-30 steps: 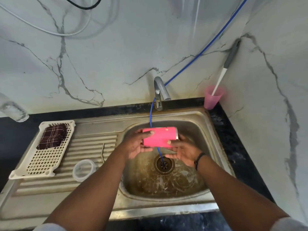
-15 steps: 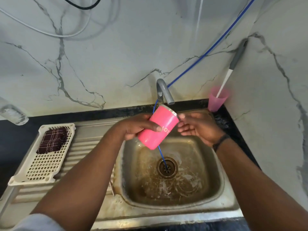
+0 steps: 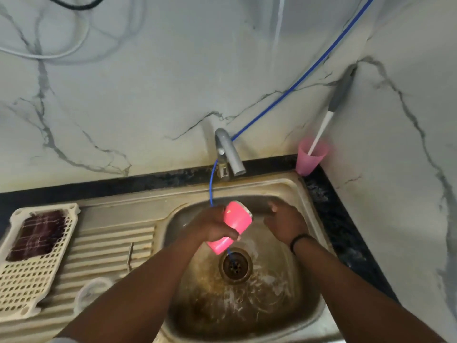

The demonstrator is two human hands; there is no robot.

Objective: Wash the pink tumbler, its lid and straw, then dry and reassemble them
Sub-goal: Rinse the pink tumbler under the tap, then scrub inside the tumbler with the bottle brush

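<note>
My left hand point(image 3: 214, 225) grips the pink tumbler point(image 3: 233, 224) round its middle, over the sink bowl point(image 3: 306, 305). The tumbler tilts, with its open metal rim up and to the right and its base down near the drain point(image 3: 235, 266). My right hand point(image 3: 284, 222) hovers just right of the rim with relaxed fingers, holding nothing. The clear lid point(image 3: 91, 292) lies on the ribbed drainboard, partly behind my left forearm. A thin metal straw point(image 3: 129, 256) lies on the drainboard ribs.
The grey tap point(image 3: 228, 154) stands behind the bowl, and a blue hose point(image 3: 296, 85) runs from the wall into the drain. A cream drying rack point(image 3: 32, 266) holds a dark checked cloth point(image 3: 38, 235). At the back right, a pink cup point(image 3: 310, 157) holds a brush.
The tumbler has come down from under the tap into the bowl, still tilted. My right hand has let go of the rim and dropped beside it.
</note>
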